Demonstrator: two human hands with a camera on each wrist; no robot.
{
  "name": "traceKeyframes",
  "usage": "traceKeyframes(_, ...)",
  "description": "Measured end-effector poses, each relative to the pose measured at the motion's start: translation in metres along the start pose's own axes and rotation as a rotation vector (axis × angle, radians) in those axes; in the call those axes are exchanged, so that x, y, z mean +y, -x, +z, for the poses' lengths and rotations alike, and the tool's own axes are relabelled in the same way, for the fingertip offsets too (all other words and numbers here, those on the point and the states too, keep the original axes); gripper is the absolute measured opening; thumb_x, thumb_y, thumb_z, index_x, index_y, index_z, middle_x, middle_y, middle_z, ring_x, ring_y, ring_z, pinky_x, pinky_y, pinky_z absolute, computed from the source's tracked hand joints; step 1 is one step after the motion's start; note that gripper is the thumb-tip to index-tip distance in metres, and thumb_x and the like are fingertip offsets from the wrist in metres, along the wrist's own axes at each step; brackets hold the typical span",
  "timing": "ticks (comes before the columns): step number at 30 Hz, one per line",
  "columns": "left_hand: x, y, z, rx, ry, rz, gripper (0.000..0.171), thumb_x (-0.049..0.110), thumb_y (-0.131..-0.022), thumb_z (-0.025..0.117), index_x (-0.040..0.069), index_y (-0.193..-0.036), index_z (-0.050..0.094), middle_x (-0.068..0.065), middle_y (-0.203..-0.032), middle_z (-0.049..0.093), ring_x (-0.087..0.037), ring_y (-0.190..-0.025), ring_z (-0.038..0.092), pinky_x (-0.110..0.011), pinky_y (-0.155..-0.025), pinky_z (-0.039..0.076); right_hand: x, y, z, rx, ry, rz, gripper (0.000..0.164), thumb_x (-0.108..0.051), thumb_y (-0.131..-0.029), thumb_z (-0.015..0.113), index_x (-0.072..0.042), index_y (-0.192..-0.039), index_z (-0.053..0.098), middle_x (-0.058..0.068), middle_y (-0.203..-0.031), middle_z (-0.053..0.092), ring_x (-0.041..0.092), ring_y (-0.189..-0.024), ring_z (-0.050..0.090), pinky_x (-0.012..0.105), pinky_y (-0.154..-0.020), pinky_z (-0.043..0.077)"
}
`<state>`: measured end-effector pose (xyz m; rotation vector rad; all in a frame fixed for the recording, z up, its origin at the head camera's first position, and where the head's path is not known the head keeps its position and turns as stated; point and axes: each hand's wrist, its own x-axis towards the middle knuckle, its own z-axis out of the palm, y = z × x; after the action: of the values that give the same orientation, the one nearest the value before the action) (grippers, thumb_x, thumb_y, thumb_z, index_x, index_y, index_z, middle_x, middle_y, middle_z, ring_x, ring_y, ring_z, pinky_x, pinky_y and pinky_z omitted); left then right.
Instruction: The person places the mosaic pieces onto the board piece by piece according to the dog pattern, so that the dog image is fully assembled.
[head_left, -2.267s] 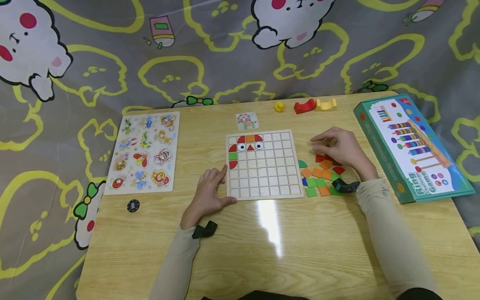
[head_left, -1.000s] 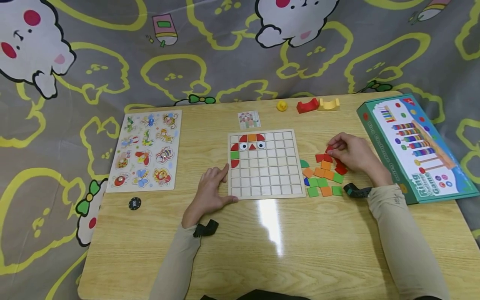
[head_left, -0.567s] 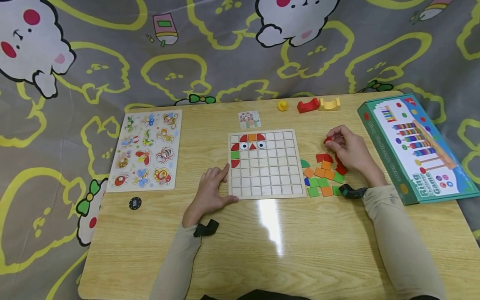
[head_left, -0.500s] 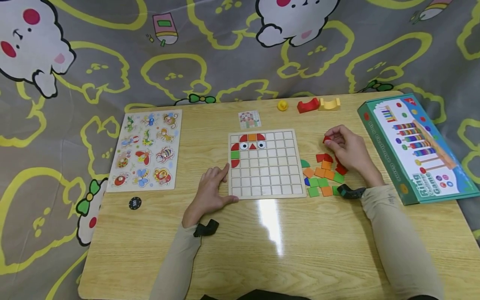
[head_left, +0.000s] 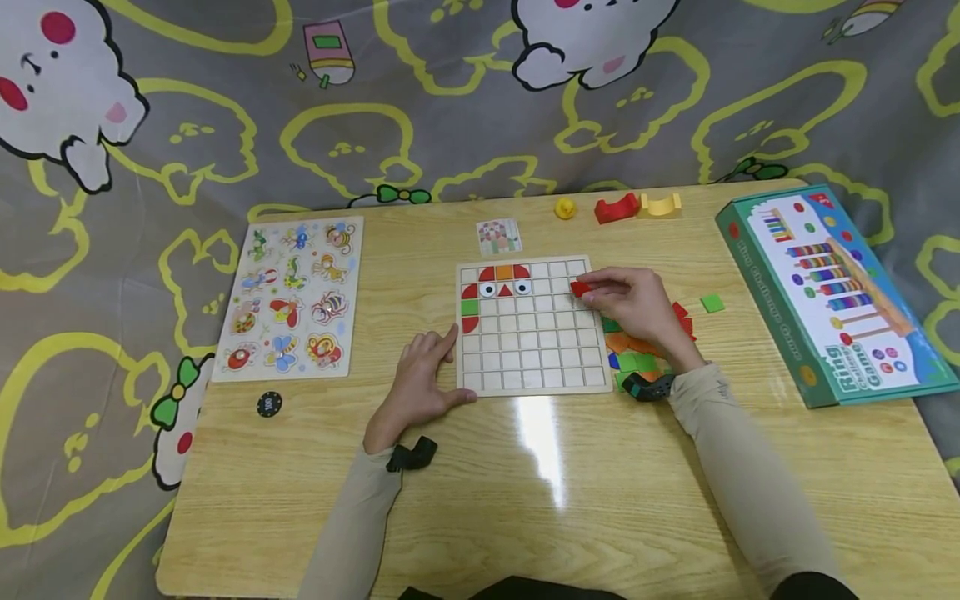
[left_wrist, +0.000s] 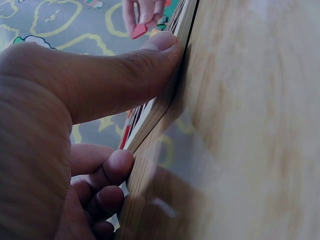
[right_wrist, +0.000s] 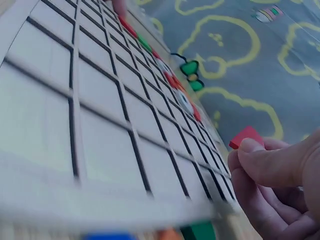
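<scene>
Head view: the right hand (head_left: pixel 637 304) has left the loose pieces (head_left: pixel 637 364) at the 3 to 4 o'clock side of the grid board (head_left: pixel 540 350) and is now over the board's edge at 2 o'clock, thumb and fingers pinching a red piece (head_left: pixel 580 287). Half a second earlier it held that piece off the board, toward the green box (head_left: pixel 832 292). A green square (head_left: pixel 712 303) now shows on the worktop (head_left: pixel 465 500) at 3 o'clock, where the hand was. The left hand (head_left: pixel 423 383) has stayed at the board's 8 o'clock, thumb and forefinger spread against its edges. The pieces laid on the board, such as the orange square (head_left: pixel 503 272) at 11 o'clock, are unchanged. The hands are well apart. The box, at 3 o'clock, reads "Ring Challenge Game" on top and side; the black chip (head_left: pixel 269 404), toward 8 o'clock, reads "100". Lettering on the right cuff is too small to read.

Left wrist view: the thumb lies along the board's edge, a fingertip at its corner; the red piece shows at 12 o'clock, in the right hand.

Right wrist view: that hand pinches the red piece at 4 o'clock; whether it touches the board cannot be told.
</scene>
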<state>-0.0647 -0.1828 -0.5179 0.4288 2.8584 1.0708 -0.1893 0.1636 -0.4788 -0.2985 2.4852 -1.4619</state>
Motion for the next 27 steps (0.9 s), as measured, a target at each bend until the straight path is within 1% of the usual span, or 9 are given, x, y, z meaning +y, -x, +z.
traceKeyframes(2, 0.0, 0.0, 0.0, 0.001, 0.001, 0.002, 0.108, 0.046, -0.068, 0.088, 0.008, -0.153, 0.034, 0.001, -0.093, 0.043, -0.017, -0.089, 0.034, -0.033, -0.082, 0.026, -0.005, -0.004, 0.01, -0.021, 0.01, -0.021, 0.027, -0.02, -0.088, 0.075, -0.017, -0.115, 0.074, 0.005, -0.113, 0.072, 0.015, -0.093, 0.071, 0.016, -0.076, 0.052)
traceKeyframes(5, -0.001, 0.0, -0.001, 0.005, 0.004, 0.006, 0.108, 0.046, -0.068, 0.088, 0.008, -0.153, 0.035, 0.001, -0.092, 0.043, -0.018, -0.089, 0.034, -0.034, -0.082, 0.026, -0.012, -0.009, 0.025, -0.037, 0.022, -0.064, 0.028, -0.022, -0.089, 0.075, -0.015, -0.116, 0.074, 0.005, -0.108, 0.072, 0.016, -0.089, 0.07, 0.017, -0.074, 0.052)
traceKeyframes(9, -0.001, -0.001, -0.001, 0.006, 0.001, 0.013, 0.108, 0.047, -0.068, 0.088, 0.008, -0.153, 0.035, 0.001, -0.092, 0.043, -0.018, -0.09, 0.034, -0.034, -0.082, 0.026, -0.019, -0.015, 0.041, -0.03, 0.003, -0.123, 0.033, -0.019, -0.091, 0.072, -0.014, -0.123, 0.068, 0.007, -0.101, 0.07, 0.019, -0.086, 0.067, 0.018, -0.073, 0.052)
traceKeyframes(12, -0.001, -0.001, -0.001, 0.004, -0.001, 0.014, 0.108, 0.047, -0.068, 0.088, 0.007, -0.153, 0.035, 0.001, -0.093, 0.044, -0.018, -0.09, 0.035, -0.034, -0.083, 0.027, -0.023, -0.019, 0.049, -0.025, 0.004, -0.152, 0.031, -0.017, -0.092, 0.071, -0.015, -0.123, 0.067, 0.006, -0.098, 0.069, 0.019, -0.083, 0.065, 0.021, -0.071, 0.051)
traceKeyframes(19, -0.001, -0.001, -0.001, -0.018, 0.007, -0.01, 0.111, 0.047, -0.067, 0.089, 0.009, -0.154, 0.033, 0.001, -0.093, 0.044, -0.017, -0.09, 0.034, -0.033, -0.084, 0.026, -0.022, -0.023, 0.061, -0.021, 0.099, -0.15, 0.016, -0.023, -0.091, 0.072, -0.018, -0.107, 0.075, -0.001, -0.093, 0.071, 0.013, -0.078, 0.064, 0.024, -0.068, 0.05)
traceKeyframes(24, -0.002, -0.002, -0.001, -0.016, -0.003, -0.014, 0.111, 0.048, -0.067, 0.089, 0.009, -0.154, 0.032, 0.002, -0.093, 0.043, -0.017, -0.09, 0.034, -0.032, -0.083, 0.026, -0.021, -0.023, 0.065, -0.031, 0.147, -0.152, 0.016, -0.023, -0.09, 0.073, -0.017, -0.104, 0.076, -0.002, -0.094, 0.072, 0.012, -0.077, 0.063, 0.029, -0.069, 0.051)
traceKeyframes(27, -0.002, -0.002, -0.002, -0.013, -0.005, -0.01, 0.111, 0.048, -0.067, 0.089, 0.008, -0.154, 0.033, 0.002, -0.093, 0.043, -0.017, -0.09, 0.034, -0.032, -0.083, 0.027, -0.022, -0.023, 0.067, -0.036, 0.186, -0.158, 0.016, -0.023, -0.09, 0.074, -0.015, -0.104, 0.076, -0.002, -0.091, 0.071, 0.012, -0.076, 0.062, 0.031, -0.068, 0.051)
